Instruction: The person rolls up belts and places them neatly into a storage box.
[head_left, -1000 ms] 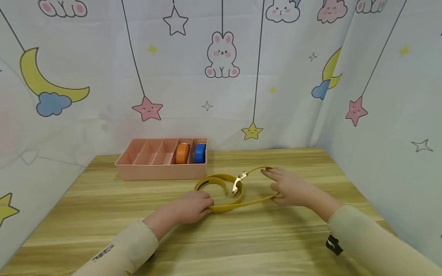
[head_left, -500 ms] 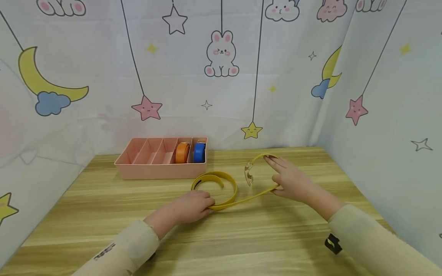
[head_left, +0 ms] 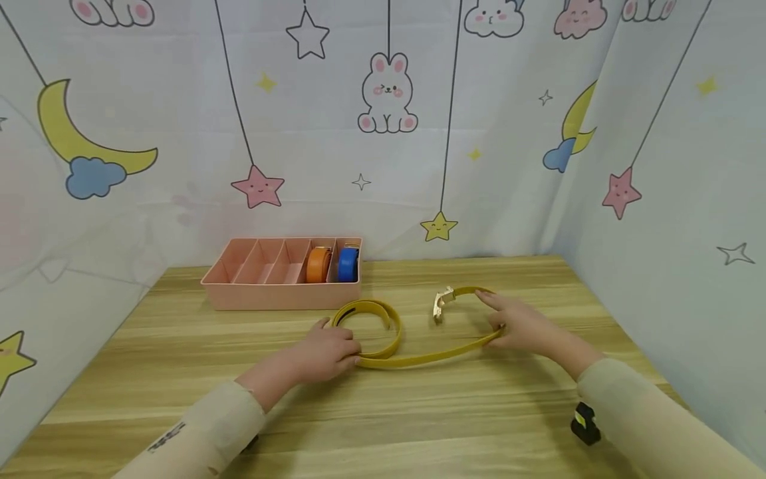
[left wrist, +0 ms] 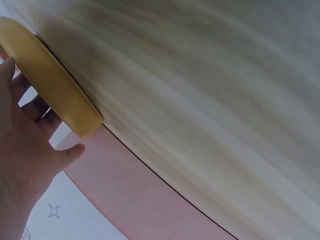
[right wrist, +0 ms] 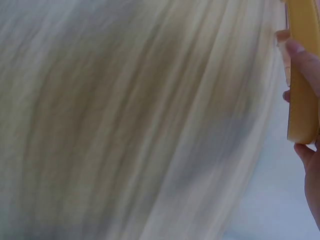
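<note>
A yellow belt (head_left: 419, 360) lies partly coiled on the wooden table. Its coil (head_left: 397, 332) stands on edge beside my left hand (head_left: 320, 352), which holds the coil's near left side between thumb and fingers. One finger of that hand sticks out, off the strap. In the left wrist view, fingers sit behind the wide yellow strap (left wrist: 60, 92). Farther right, my right hand (head_left: 526, 324) grips the other stretch of the belt, which bends back through the fingers. The gold buckle (head_left: 443, 303) hangs from its end, left of these fingers. In the right wrist view, a fingertip lies across the strap (right wrist: 302, 115).
Behind the coil stands a pink divided box (head_left: 281, 297). A rolled orange belt (head_left: 318, 265) and a rolled blue belt (head_left: 348, 265) fill its two right compartments. A patterned cloth (head_left: 479, 193) hangs at the table's back and right edges.
My right hand rises with the buckle end, then comes lower and farther right, so the buckle now sits well apart from the coil. The coil looks narrower, and my left hand is slightly farther left.
</note>
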